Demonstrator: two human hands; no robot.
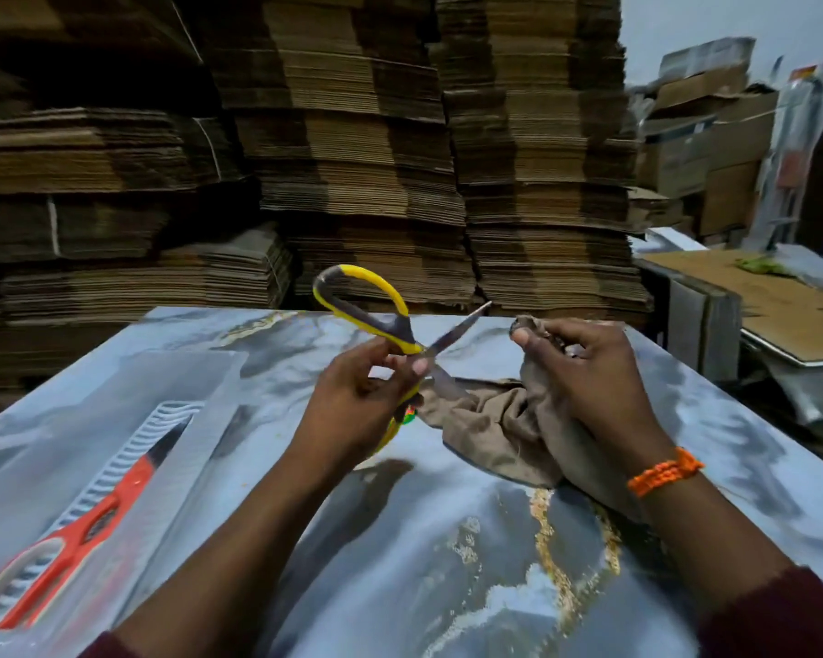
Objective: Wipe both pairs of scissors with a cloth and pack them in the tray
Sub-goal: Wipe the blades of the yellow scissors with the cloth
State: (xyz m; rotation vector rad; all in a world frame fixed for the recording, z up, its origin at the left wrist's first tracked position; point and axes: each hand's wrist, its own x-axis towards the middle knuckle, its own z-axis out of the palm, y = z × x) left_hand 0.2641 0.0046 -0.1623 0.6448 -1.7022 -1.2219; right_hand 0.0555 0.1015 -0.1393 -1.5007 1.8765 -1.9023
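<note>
My left hand (357, 396) holds the yellow and grey scissors (376, 320) by the pivot, above the table. Their blades are spread apart, one pointing up to the right, the other down into the cloth. My right hand (585, 368) grips a bunched brown cloth (490, 429), whose loose end lies on the table under the lower blade. The red scissors (91, 515) lie shut in the clear ribbed plastic tray (162, 420) at the left, tip pointing away from me.
The marble-patterned table (424, 562) spreads in front of me. Tall stacks of flattened cardboard (352, 159) stand right behind its far edge. A second table with cardboard sheets and boxes (756, 296) stands at the right.
</note>
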